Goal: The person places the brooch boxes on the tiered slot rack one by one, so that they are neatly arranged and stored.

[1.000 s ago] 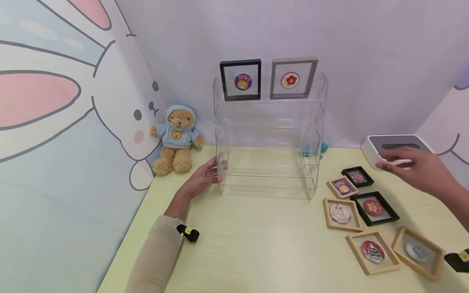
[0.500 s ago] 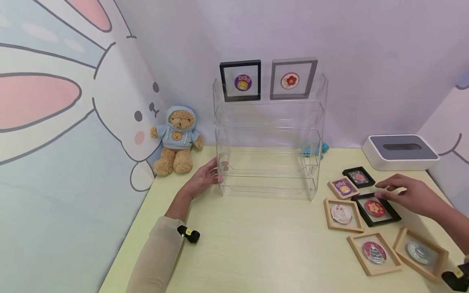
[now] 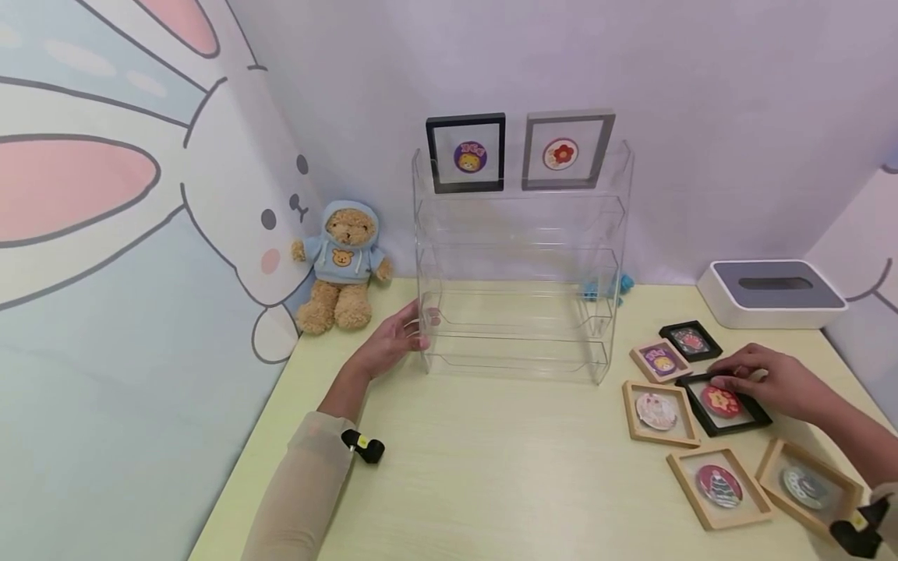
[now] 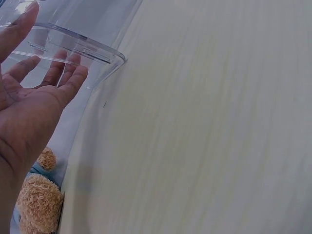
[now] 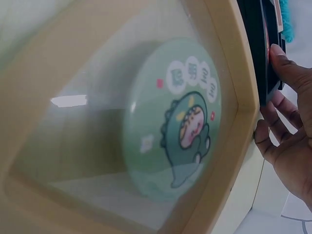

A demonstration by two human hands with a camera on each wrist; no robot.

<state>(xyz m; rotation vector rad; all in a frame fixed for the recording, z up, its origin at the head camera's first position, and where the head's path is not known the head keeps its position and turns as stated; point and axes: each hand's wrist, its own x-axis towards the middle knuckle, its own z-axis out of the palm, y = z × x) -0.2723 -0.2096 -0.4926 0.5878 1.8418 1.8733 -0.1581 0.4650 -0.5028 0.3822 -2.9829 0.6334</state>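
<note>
A clear acrylic tiered rack (image 3: 519, 339) stands at the back of the table. My left hand (image 3: 384, 347) touches its left side low down, with loosely spread fingers; in the left wrist view the fingers (image 4: 73, 80) lie at the clear panel. At the right, my right hand (image 3: 775, 383) pinches the far edge of a black display frame (image 3: 722, 403) holding a red badge with a yellow star. The right wrist view shows the thumb (image 5: 282, 58) on this frame and fingers at its edge. A wooden frame (image 5: 241, 146) with a green dinosaur badge fills that view's foreground.
On the rack's top tier stand a black frame (image 3: 466, 187) and a grey frame (image 3: 558, 185). Several other frames lie around the right hand, including a small black one (image 3: 691, 340). A tissue box (image 3: 775, 296) sits behind them; a teddy bear (image 3: 342, 265) sits left of the rack.
My right hand has come down and toward me from beside the tissue box to the black frame with the star badge, and now pinches its edge. The left hand stays at the rack.
</note>
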